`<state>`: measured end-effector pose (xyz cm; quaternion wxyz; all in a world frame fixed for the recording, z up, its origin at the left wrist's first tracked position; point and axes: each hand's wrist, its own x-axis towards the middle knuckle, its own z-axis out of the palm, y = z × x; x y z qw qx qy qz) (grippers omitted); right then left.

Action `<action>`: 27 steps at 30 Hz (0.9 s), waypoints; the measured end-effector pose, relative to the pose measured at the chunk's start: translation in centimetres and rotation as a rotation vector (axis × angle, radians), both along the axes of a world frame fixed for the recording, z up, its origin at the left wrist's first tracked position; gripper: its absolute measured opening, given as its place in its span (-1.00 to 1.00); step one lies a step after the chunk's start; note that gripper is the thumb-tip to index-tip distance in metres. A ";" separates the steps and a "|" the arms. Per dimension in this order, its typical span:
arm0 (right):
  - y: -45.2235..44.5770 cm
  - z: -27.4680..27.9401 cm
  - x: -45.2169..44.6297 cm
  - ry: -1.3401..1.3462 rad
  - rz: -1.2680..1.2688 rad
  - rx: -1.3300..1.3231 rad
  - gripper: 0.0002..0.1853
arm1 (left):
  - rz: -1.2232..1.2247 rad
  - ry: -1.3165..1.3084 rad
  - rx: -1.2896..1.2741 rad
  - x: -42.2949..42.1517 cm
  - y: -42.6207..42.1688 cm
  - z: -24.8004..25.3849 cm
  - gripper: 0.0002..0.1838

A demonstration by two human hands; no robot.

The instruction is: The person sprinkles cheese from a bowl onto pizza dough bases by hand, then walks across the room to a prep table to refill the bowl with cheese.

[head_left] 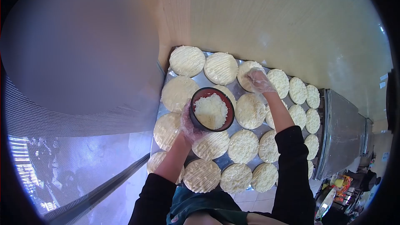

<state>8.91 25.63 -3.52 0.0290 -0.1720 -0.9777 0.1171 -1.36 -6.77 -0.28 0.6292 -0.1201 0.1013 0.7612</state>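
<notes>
My left hand [191, 124], in a clear plastic glove, grips the side of a round bowl [192, 114], dark outside and red inside. White shreds or crumbs [211, 110] partly fill it. Gloved as well, my right hand [260, 80] is over a round cake [245, 71] in the far row, its fingers drawn together; what they hold is hidden. Cakes on the left, such as one [187, 61] in the far corner, carry a pale, ridged coating. Toward the right, others [243, 146] have a crumbly white topping. The bowl partly covers a cake beneath it.
Metal trays [201, 78] hold the rows of cakes. A smooth, light wood-toned surface [275, 21] lies beyond them. Grey mesh screening [83, 127] is at left, and a metal-topped unit [343, 131] stands at right. Assorted items [337, 187] sit at lower right.
</notes>
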 end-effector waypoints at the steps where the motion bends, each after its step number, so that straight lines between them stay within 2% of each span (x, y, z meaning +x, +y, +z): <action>1: -0.1 0.1 0.5 0.032 0.037 0.024 -0.85 | 0.003 0.001 -0.006 0.0 0.0 0.2 -0.27; 3: -0.4 0.3 1.2 0.063 0.072 0.048 -0.83 | 0.004 0.001 -0.011 0.1 0.2 0.2 -0.28; 6: -1.1 1.3 1.7 0.088 -0.030 -0.108 -0.80 | -0.013 -0.051 0.014 0.2 0.5 0.1 -0.28; 8: -1.8 2.4 1.6 -0.042 -0.127 -0.040 -0.77 | -0.012 -0.027 0.031 0.3 0.6 0.3 -0.28; 12: -1.5 2.3 2.5 -0.037 -0.115 -0.068 -0.78 | -0.023 -0.027 0.010 0.5 0.8 0.6 -0.27; 14: -1.3 1.7 3.2 0.099 -0.083 -0.039 -0.81 | -0.035 -0.039 0.012 0.6 0.8 0.7 -0.27; 18: 0.0 0.8 4.3 0.035 -0.127 -0.037 -0.84 | -0.033 0.011 -0.017 0.7 1.2 0.9 -0.26; 20: 0.3 0.9 4.5 0.051 -0.134 0.059 -0.86 | -0.060 0.001 0.019 0.8 1.2 0.7 -0.26; 24: 1.1 0.8 5.2 0.102 -0.155 0.002 -0.87 | -0.084 -0.038 -0.017 1.0 1.7 0.9 -0.26; 27: 2.0 -0.2 5.6 0.158 -0.213 0.080 -0.86 | -0.096 -0.013 -0.043 1.3 1.9 0.9 -0.25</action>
